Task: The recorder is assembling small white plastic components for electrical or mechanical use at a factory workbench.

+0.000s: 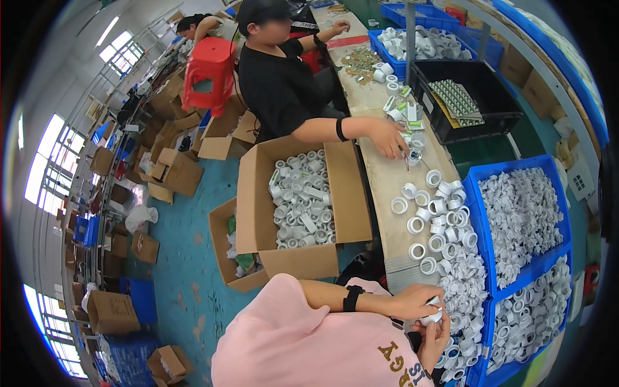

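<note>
white part (431, 318) sits between both hands' fingertips, near a pile of small white pieces (465, 278). left hand (412, 302) pinches it from the upper side; right hand (434, 342) has fingers curled on its lower side, gripping too.

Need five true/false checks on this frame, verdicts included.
1. The person's left hand and right hand hold a small white plastic piece. True.
2. The large open brown cardboard box contains red parts. False: it contains white plastic parts.
3. A black wristband is on the person's left arm. True.
4. The black rectangular plastic crate holds white rings. False: it holds flat green-and-white patterned sheets.
5. Two adjoining blue plastic bins at picture right hold white pieces. True.
</note>
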`<state>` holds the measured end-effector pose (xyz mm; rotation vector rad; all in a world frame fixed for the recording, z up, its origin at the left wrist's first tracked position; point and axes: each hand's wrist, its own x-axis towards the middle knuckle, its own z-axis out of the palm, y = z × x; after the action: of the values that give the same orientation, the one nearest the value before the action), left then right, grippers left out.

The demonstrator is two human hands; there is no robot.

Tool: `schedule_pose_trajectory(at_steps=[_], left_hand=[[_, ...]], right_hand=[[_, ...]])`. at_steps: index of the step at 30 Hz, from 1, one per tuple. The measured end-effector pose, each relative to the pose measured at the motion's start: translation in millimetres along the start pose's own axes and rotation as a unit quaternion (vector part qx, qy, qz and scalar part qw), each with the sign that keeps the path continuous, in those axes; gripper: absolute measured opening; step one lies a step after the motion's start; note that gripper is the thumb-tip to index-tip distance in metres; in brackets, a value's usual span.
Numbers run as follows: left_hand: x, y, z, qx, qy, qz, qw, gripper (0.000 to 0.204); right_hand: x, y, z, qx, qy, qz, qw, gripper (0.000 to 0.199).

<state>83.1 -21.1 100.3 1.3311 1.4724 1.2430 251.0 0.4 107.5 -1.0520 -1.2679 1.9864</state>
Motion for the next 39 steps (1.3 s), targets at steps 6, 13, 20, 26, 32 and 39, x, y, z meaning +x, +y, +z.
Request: schedule_pose_trajectory(at_steps=[6,13,20,26,32,39], left_hand=[[-1,3,-2,0.017,0.02,0.011,1.0,0.021],[-1,2,-3,0.025,0.039,0.001,0.999,0.023],[-4,1,3,-0.027,0.036,-0.07,0.997,0.027],[-1,-2,5,-0.102,0.013,-0.085,0.991,0.027],[-1,-4,-8,-0.129,-0.004,-0.146,0.981,0.029],[2,3,-3,-0.185,-0.038,-0.147,0.971,0.032]], right_hand=[[3,4,-4,-0.037,0.01,-0.01,0.999,0.041],[6,-4,1,-0.07,-0.002,-0.004,0.998,0.037],[2,-4,-3,-0.091,-0.008,0.01,0.996,0.034],[-2,-9,0,-0.085,0.011,0.016,0.996,0.029],[5,-15,11,-0.049,-0.001,0.014,0.999,0.032],[-3,-17,10,-0.106,0.025,-0.038,0.993,0.031]])
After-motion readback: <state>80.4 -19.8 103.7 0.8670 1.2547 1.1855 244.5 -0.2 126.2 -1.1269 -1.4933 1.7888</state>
